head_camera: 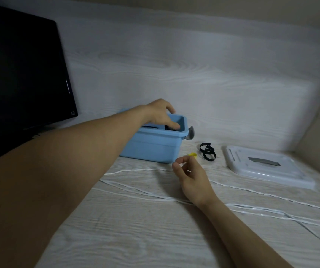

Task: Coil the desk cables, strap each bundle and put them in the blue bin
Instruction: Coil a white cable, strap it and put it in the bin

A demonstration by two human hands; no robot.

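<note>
Pale wood-grain table (155, 229), fills the lower view and carries all items listed. Rectangular light-blue plastic bin (153, 146), open-topped, stands near the centre, with a grey latch handle (191, 134) projecting from its 3 o'clock end; dark contents (151, 126), partly hidden and not identifiable, lie inside. Left hand (162, 114), reaching in from 8 o'clock across the table, is over the bin's opening with fingers extended down into it, relaxed and spread; whether the fingertips touch the dark contents cannot be told. Right hand (192, 176), entering from 5 o'clock, hovers above the table just at 5 o'clock of the bin, fingers loosely curled with thumb and forefinger near each other, holding nothing visible. Small yellow object (193, 154), just beyond the right hand's fingertips, mostly hidden, kind unclear. Black looped hook-and-loop straps (207, 151), lying on the table at 3 o'clock of the bin, apart from it. White flat plastic lid with a grey handle recess (267, 167), resting on the table at 3 o'clock of the straps. Thin white cable (136, 187), uncoiled, strung in several long loose runs across the table from 9 o'clock to 3 o'clock, passing beneath the right wrist. Black flat-panel monitor (19, 74), screen dark, at 10 o'clock.
</note>
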